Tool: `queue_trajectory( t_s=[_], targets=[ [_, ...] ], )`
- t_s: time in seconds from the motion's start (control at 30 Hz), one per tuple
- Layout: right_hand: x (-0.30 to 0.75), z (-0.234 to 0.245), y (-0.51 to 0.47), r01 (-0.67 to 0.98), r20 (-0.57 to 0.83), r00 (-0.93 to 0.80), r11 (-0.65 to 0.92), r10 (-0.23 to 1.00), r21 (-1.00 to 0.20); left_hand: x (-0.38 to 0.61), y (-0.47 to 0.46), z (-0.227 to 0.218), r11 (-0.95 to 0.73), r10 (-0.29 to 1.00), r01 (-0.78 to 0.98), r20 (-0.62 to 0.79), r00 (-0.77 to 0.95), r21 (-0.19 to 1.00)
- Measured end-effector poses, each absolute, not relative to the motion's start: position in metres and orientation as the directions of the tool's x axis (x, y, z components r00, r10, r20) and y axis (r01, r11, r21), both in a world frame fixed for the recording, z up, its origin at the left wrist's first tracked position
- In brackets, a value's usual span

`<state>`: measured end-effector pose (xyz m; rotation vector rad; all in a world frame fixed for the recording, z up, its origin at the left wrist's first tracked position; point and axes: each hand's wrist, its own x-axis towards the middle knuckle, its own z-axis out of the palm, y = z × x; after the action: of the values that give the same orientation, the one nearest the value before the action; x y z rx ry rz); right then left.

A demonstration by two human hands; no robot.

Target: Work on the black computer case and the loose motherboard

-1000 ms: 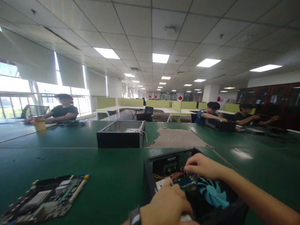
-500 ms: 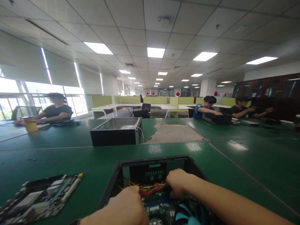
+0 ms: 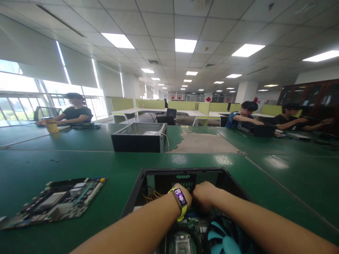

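Observation:
Both hands reach into an open black computer case on the green table. My left hand, with a lime-strapped smart band at its wrist, is near the far wall; its fingers are hidden behind the wrist. Beside it, my right hand has its fingers curled closed, and whatever they grip is out of sight. Red and yellow wires show left of the hands. Below them lie a motherboard and a fan with turquoise blades.
A loose motherboard lies on the table at left. Farther back stands another computer case, beside a patch of worn tabletop. One person sits at left, two more at right, one leaning over a black case.
My left hand has moved right and farther into the case, close to my right hand, covering part of the wires. My right hand stays near the far wall. The view has tilted down and shifted left.

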<state>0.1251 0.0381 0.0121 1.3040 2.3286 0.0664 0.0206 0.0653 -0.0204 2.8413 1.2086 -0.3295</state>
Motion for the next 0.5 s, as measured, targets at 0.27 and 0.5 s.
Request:
queue_trajectory(
  t_s=[0.27, 0.5],
  targets=[
    [0.1239, 0.016, 0.0394, 0.784, -0.373, -0.45, 0.558, 0.812, 0.27, 0.0247, 0.0683, -0.0187, -0.663, 0.728, 0.72, -0.398, 0.558, -0.203],
    [0.1236, 0.0108, 0.0405, 0.786, -0.367, -0.445, 0.553, 0.817, 0.278, 0.027, 0.066, -0.0148, -0.67, 0.722, 0.701, -0.439, 0.535, -0.247]
  ],
)
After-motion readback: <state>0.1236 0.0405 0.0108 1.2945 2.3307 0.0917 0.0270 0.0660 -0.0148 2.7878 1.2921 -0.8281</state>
